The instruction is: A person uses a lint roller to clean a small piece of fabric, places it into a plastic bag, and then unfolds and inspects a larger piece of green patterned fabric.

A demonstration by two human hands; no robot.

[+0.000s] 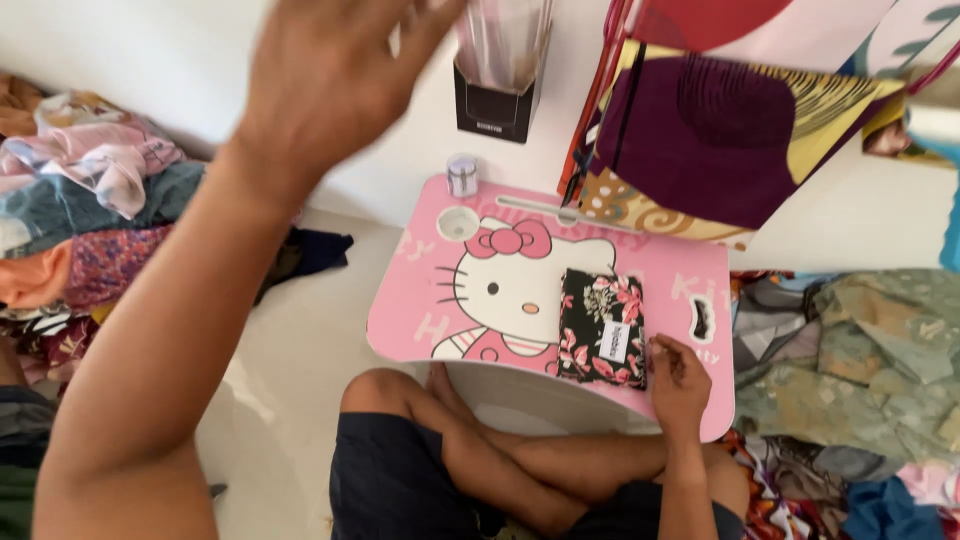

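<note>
— Hands first, please: what do I have nearest the camera?

— I see my left hand (330, 70) raised high and close to the lens, blurred, fingers spread apart and empty; it holds nothing. Lower down, my right hand (678, 378) rests on the pink lap table (420, 300), fingers curled together with the tips touching the right edge of the folded floral cloth (601, 326), which I judge pins it flat.

— And the cloth itself?

— Black with pink flowers, folded into a neat rectangle with a small white tag (615, 342) on top, lying on the table's right half, just beside the cartoon cat's face. My crossed legs sit under the table's near edge.

— Farther out?

— A round cup recess (458, 222) at the table's far left corner, a small clear jar (462, 175) beyond it, then a dark-based clear container (497, 75) against the wall. Patterned fabrics (720, 140) hang at the right; heaps of clothes (90, 210) lie on the floor at both sides, within reach.
</note>
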